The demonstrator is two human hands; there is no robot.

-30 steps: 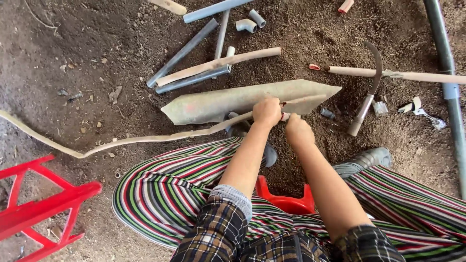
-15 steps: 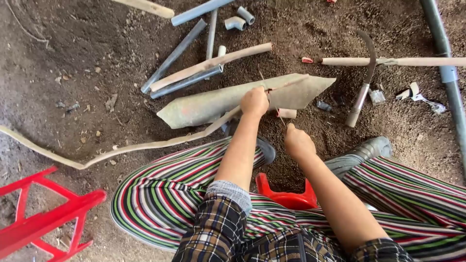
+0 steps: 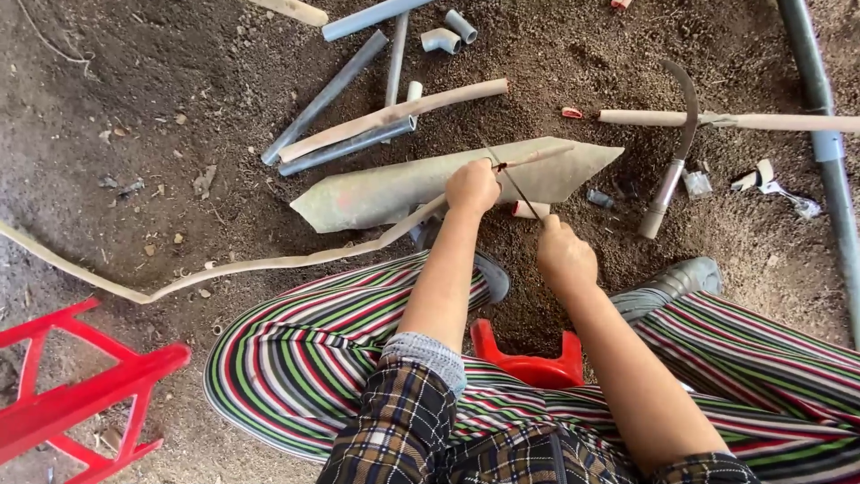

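The left hand point(image 3: 472, 186) is closed in a grip on the near edge of the long grey-green leaf sheath with pointed ends point(image 3: 385, 190), which lies flat on the brown dirt ground point(image 3: 134, 108) just beyond the person's knees. The right hand point(image 3: 564, 253) is closed in a fist around the end of a thin dark strip point(image 3: 520, 193) that runs taut from the fist up to the sheath beside the left hand. A second ago both hands sat together at the sheath's edge; since then the right hand has drawn back toward the body, and the strip now shows between them. The sheath itself has not shifted. A curved sickle with a pale handle point(image 3: 674, 148) lies to the right of the sheath, apart from it, and grey plastic pipes point(image 3: 345, 112) lie just behind. A red plastic stool point(image 3: 530, 363) shows between the striped trouser legs
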